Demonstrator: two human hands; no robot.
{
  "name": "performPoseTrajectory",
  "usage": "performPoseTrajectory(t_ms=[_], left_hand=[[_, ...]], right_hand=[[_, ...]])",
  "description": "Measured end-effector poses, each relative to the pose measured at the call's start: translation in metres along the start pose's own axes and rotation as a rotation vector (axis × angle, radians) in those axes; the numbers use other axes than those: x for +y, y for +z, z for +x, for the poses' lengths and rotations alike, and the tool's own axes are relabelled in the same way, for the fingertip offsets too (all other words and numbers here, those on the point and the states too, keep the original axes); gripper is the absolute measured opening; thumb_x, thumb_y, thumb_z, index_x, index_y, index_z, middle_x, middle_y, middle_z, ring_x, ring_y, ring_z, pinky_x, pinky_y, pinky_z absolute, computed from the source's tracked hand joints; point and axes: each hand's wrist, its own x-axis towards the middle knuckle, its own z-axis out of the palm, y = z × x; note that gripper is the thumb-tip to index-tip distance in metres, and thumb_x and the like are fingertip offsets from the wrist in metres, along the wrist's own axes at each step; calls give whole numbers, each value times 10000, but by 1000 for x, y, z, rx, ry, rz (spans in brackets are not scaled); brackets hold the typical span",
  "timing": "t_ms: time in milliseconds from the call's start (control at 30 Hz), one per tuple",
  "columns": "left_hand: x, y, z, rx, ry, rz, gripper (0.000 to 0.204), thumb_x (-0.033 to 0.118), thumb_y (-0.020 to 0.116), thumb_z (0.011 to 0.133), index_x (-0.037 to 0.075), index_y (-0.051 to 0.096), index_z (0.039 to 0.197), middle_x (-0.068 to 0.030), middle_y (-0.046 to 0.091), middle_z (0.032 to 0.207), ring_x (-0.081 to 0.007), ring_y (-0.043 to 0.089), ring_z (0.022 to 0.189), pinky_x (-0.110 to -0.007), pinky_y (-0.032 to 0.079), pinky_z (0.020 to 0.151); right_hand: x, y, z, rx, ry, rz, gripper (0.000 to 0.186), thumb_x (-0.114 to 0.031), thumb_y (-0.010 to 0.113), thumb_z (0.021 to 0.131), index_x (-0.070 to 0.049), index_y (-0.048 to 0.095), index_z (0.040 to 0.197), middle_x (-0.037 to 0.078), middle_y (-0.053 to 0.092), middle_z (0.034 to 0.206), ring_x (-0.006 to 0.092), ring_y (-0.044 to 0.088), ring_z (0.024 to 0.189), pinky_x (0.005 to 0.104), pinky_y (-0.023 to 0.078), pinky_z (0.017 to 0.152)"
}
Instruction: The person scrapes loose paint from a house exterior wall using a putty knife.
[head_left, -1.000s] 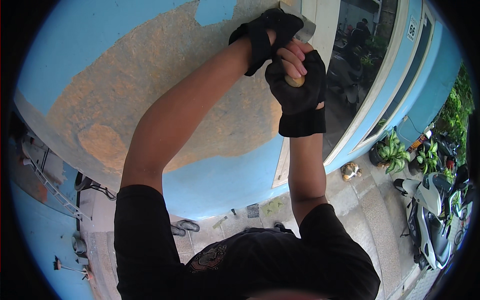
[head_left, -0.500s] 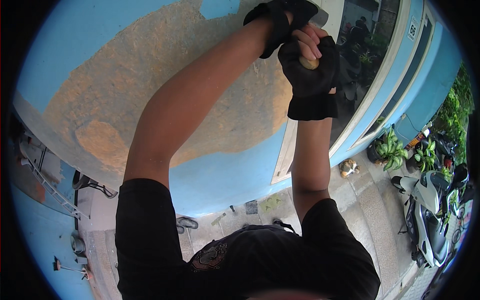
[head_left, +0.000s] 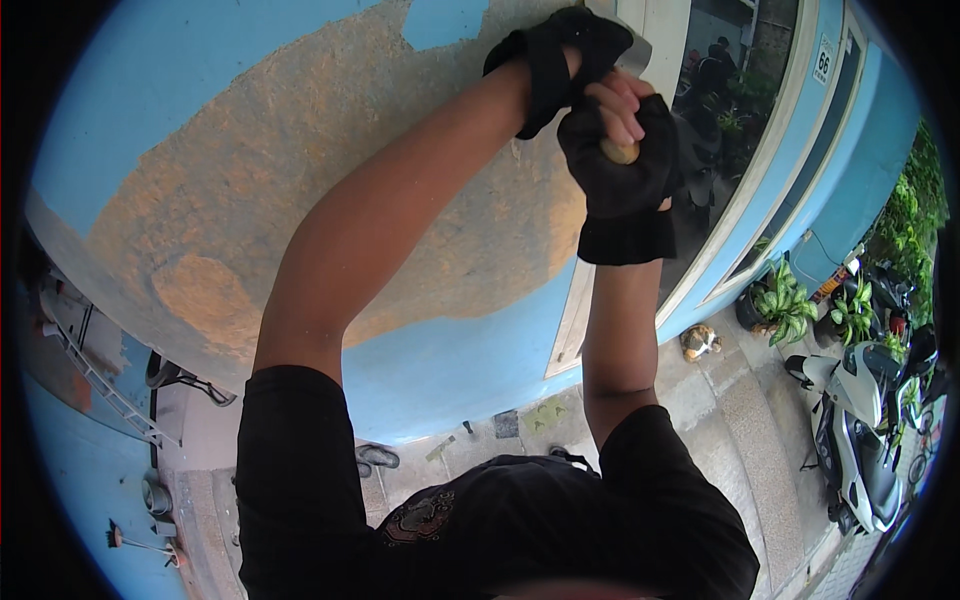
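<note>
My right hand [head_left: 622, 145], in a black fingerless glove, is wrapped round a wooden-handled scraper. The rounded butt of its handle [head_left: 620, 152] shows below my fingers, and a bit of its grey metal blade [head_left: 637, 52] shows above. My left hand [head_left: 575, 50], also in a black glove, is raised against the wall right beside the blade. The glove and wrist hide its fingers, so I cannot tell whether it grips the scraper. Both hands are close together, near a cream frame at the edge of a wall [head_left: 330, 170] with a large bare patch of plaster.
A dark glass pane [head_left: 735, 110] stands right of my hands. Blue paint [head_left: 450, 375] borders the bare patch. On the paving to the right are a calico cat [head_left: 700, 343], potted plants [head_left: 785, 303] and a parked scooter [head_left: 860, 430]. Sandals [head_left: 378, 456] lie below the wall; a ladder [head_left: 100, 375] is left.
Both hands have come slightly down and toward me along the wall, the right a little more, with the scraper still in my right hand. The view has shifted slightly.
</note>
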Motion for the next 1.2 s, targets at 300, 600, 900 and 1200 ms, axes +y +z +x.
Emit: performPoseTrajectory(t_ms=[300, 600, 900, 1200], left_hand=[[-4, -3, 13, 63, -41, 85, 438, 421, 591, 993, 27, 665, 1167, -102, 722, 959, -179, 685, 870, -343, 546, 828], [-10, -3, 17, 67, -42, 94, 462, 453, 549, 1005, 33, 650, 1168, -90, 703, 973, -188, 663, 865, -364, 535, 815], [-4, 1, 31, 103, -185, -172, 455, 472, 536, 1003, 51, 661, 1124, -87, 697, 1022, -193, 647, 912, -359, 520, 842], [-17, 0, 40, 143, 160, 417, 362, 396, 559, 1009, 76, 643, 1156, -83, 669, 1062, -190, 616, 905, -358, 510, 835]], right_hand=[[-5, 7, 5, -20, 83, -40, 222, -67, 509, 960, -102, 436, 754, -19, 435, 677, 86, 446, 533, 235, 389, 491], [-10, 2, 3, 1, 29, -109, 211, -68, 499, 966, -92, 437, 766, -13, 421, 663, 88, 440, 519, 221, 391, 500], [-10, 12, 6, -25, 44, -12, 212, -71, 512, 962, -98, 427, 769, -20, 410, 662, 87, 431, 540, 225, 391, 523], [-16, 9, 4, 31, 24, -98, 201, -94, 495, 971, -86, 459, 774, -5, 431, 664, 98, 460, 509, 219, 403, 457]])
